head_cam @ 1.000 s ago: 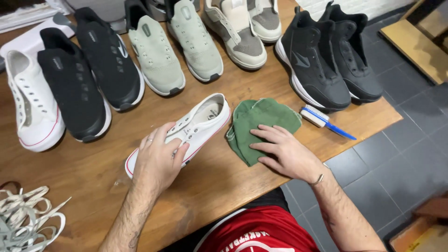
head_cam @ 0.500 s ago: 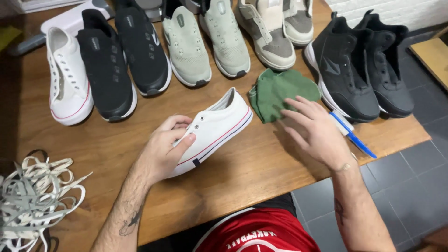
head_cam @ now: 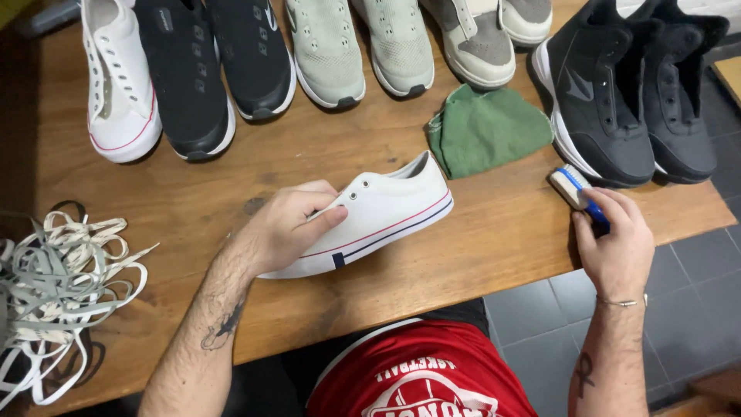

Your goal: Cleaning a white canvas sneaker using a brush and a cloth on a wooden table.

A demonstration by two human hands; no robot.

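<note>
- While my left hand (head_cam: 287, 225) held the white sneaker (head_cam: 370, 220) tipped on its side near the front of the desk (head_cam: 494, 232), the grip covered only the toe half, so I judged the heel end could swing or drop flat if pressed there.
- My left fingers (head_cam: 320, 222) were curled closed around the shoe's upper, thumb lying along the eyelet row, the other fingers wrapped over the top edge.
- My right hand (head_cam: 615, 245) sat at the desk's right front edge, fingers (head_cam: 598, 202) bent and closing on the blue handle of the small brush (head_cam: 577, 193); whether the grasp was fully set I could not tell, as the hand hid most of the handle.
- That brush lay close to the desk edge, its white head just beside the black high-top shoe (head_cam: 598, 100). A loose pinch there risked knocking it off onto the tiled floor (head_cam: 695, 255).
- A green cloth (head_cam: 488, 130) lay behind the sneaker, apart from both hands.
- A tangle of pale laces (head_cam: 58, 278) lay at the left edge, well clear of the sneaker; I judged snagging unlikely.
</note>
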